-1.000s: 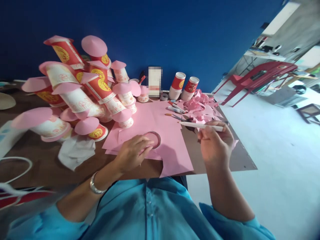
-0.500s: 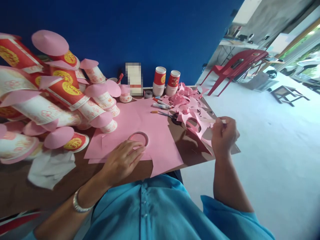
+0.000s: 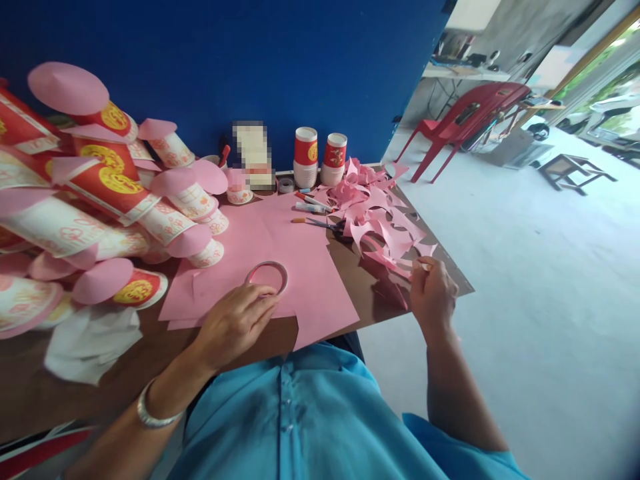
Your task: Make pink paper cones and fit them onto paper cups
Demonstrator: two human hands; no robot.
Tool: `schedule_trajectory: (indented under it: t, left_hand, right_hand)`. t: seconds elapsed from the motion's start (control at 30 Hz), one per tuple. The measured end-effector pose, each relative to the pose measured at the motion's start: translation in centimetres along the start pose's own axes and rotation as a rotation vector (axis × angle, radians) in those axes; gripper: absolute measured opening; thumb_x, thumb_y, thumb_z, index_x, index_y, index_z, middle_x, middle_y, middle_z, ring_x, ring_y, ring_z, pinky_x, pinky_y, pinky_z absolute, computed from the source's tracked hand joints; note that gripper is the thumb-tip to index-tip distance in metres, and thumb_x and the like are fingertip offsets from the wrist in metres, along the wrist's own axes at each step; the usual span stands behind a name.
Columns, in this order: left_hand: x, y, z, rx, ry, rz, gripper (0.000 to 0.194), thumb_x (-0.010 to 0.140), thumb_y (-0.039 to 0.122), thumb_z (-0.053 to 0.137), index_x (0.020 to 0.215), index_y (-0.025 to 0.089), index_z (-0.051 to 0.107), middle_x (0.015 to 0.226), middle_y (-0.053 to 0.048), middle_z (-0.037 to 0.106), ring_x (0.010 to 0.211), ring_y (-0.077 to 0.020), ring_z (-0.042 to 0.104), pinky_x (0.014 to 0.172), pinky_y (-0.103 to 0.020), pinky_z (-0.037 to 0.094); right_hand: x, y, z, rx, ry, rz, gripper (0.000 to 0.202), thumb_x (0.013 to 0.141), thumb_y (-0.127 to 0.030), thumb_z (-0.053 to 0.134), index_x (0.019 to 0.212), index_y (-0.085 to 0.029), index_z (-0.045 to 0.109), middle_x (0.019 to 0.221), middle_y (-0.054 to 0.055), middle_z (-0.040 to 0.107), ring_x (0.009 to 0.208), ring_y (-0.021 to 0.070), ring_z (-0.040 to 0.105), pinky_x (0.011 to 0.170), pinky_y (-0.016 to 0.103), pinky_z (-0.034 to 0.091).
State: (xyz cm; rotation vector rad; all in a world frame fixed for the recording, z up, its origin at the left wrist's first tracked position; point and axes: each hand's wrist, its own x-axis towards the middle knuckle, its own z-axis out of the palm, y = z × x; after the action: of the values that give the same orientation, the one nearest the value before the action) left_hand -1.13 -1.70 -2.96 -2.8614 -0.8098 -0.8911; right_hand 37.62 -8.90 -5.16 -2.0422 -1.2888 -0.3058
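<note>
My left hand [image 3: 243, 320] has its fingers on the near edge of a thin tape roll [image 3: 286, 277], pinching it over pink paper sheets [image 3: 320, 280]. My right hand [image 3: 434, 293] is raised near the table's right edge, thumb and fingers pressed together; what they hold, if anything, is too small to tell. Just left of it lie pink paper offcuts [image 3: 395, 230] with rounded cutouts. Scissors [image 3: 320, 224] with an orange tip and some pens [image 3: 313, 201] rest beyond the sheets.
Many paper cups with pink cones [image 3: 107, 173] are piled at the left, above a white cloth [image 3: 93, 340]. Two cup stacks [image 3: 306, 157] stand by the blue wall [image 3: 200, 60]. A red chair [image 3: 463, 120] is at the back right.
My right hand has moved a little left and down, closer to the offcuts. The left hand stays at the tape roll. The whole view has shifted slightly.
</note>
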Motion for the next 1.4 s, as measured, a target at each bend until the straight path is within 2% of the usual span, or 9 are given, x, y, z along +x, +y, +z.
schedule_trajectory:
  t: [0.2, 0.37, 0.47, 0.63, 0.73, 0.8, 0.9, 1.1, 1.4]
  left_hand:
    - [-0.1, 0.3, -0.2, -0.049, 0.013, -0.039, 0.027, 0.100, 0.014, 0.063, 0.124, 0.025, 0.072, 0.111, -0.006, 0.078, 0.100, -0.0215, 0.076, 0.092, -0.036, 0.063]
    - [0.9, 1.7, -1.0, -0.065, 0.000, 0.024, 0.040, 0.101, 0.013, 0.061, 0.140, 0.024, 0.064, 0.127, -0.008, 0.077, 0.118, -0.0232, 0.074, 0.104, -0.039, 0.061]
    - [2.9, 3.8, -0.6, -0.075, -0.093, 0.090, 0.044, 0.105, 0.018, 0.055, 0.149, 0.020, 0.057, 0.147, -0.011, 0.069, 0.139, -0.0248, 0.064, 0.116, -0.043, 0.054]
    - [8.8, 8.6, 4.2, -0.050, -0.304, 0.208, 0.072, 0.108, 0.055, 0.050, 0.167, 0.016, 0.036, 0.174, -0.013, 0.037, 0.165, -0.0285, 0.029, 0.132, -0.050, 0.033]
    - [12.2, 10.1, 8.0, -0.016, -0.418, 0.197, 0.091, 0.102, 0.071, 0.049, 0.165, 0.007, 0.037, 0.176, -0.019, 0.030, 0.167, -0.0314, 0.022, 0.135, -0.051, 0.024]
    - [13.6, 10.1, 9.6, -0.008, -0.557, 0.154, 0.099, 0.097, 0.076, 0.053, 0.162, 0.003, 0.041, 0.172, -0.023, 0.036, 0.164, -0.0337, 0.031, 0.133, -0.050, 0.029]
    - [14.2, 9.5, 10.3, 0.005, -0.611, 0.132, 0.100, 0.095, 0.075, 0.059, 0.161, 0.002, 0.042, 0.169, -0.024, 0.042, 0.159, -0.0337, 0.041, 0.131, -0.046, 0.032]
    - [13.9, 8.9, 10.0, 0.008, -0.607, 0.149, 0.097, 0.095, 0.075, 0.059, 0.159, 0.002, 0.045, 0.168, -0.023, 0.045, 0.158, -0.0329, 0.042, 0.129, -0.043, 0.033]
    - [13.7, 8.6, 10.4, -0.027, -0.569, 0.154, 0.089, 0.097, 0.070, 0.061, 0.157, 0.005, 0.047, 0.165, -0.022, 0.049, 0.155, -0.0322, 0.046, 0.127, -0.042, 0.034]
  right_hand:
    - [2.0, 0.6, 0.2, 0.109, 0.096, 0.037, 0.032, 0.102, -0.048, 0.043, 0.105, -0.022, 0.061, 0.074, 0.006, 0.071, 0.073, 0.0279, 0.069, 0.079, 0.041, 0.050]
    - [2.9, 1.3, 0.9, 0.123, 0.024, 0.046, 0.033, 0.100, -0.048, 0.044, 0.104, -0.021, 0.063, 0.071, 0.005, 0.069, 0.069, 0.0273, 0.066, 0.076, 0.041, 0.049]
    - [2.4, 1.2, 0.9, 0.093, -0.010, 0.035, 0.032, 0.100, -0.047, 0.044, 0.106, -0.021, 0.064, 0.075, 0.007, 0.071, 0.074, 0.0288, 0.068, 0.078, 0.041, 0.049]
    - [2.1, 0.7, 0.7, 0.087, -0.064, 0.024, 0.033, 0.100, -0.047, 0.043, 0.107, -0.022, 0.063, 0.076, 0.007, 0.072, 0.078, 0.0306, 0.070, 0.079, 0.042, 0.049]
    - [2.7, 0.8, 0.5, 0.138, -0.104, -0.009, 0.035, 0.100, -0.050, 0.044, 0.106, -0.022, 0.063, 0.072, 0.006, 0.071, 0.075, 0.0305, 0.071, 0.078, 0.043, 0.050]
    - [3.2, 1.1, 0.4, 0.161, -0.116, -0.008, 0.035, 0.099, -0.051, 0.045, 0.104, -0.022, 0.063, 0.069, 0.005, 0.070, 0.073, 0.0295, 0.071, 0.077, 0.042, 0.050]
    - [3.7, 1.7, -0.1, 0.165, -0.079, 0.017, 0.035, 0.098, -0.053, 0.046, 0.101, -0.023, 0.064, 0.068, 0.004, 0.070, 0.072, 0.0278, 0.070, 0.076, 0.041, 0.050]
    - [2.8, 1.3, -0.4, 0.330, -0.115, -0.066, 0.034, 0.102, -0.053, 0.048, 0.101, -0.023, 0.063, 0.064, 0.000, 0.068, 0.059, 0.0218, 0.066, 0.069, 0.035, 0.051]
    - [3.1, 1.9, -0.1, 0.243, -0.071, -0.075, 0.036, 0.104, -0.055, 0.045, 0.104, -0.024, 0.064, 0.068, 0.002, 0.071, 0.069, 0.0261, 0.071, 0.075, 0.039, 0.052]
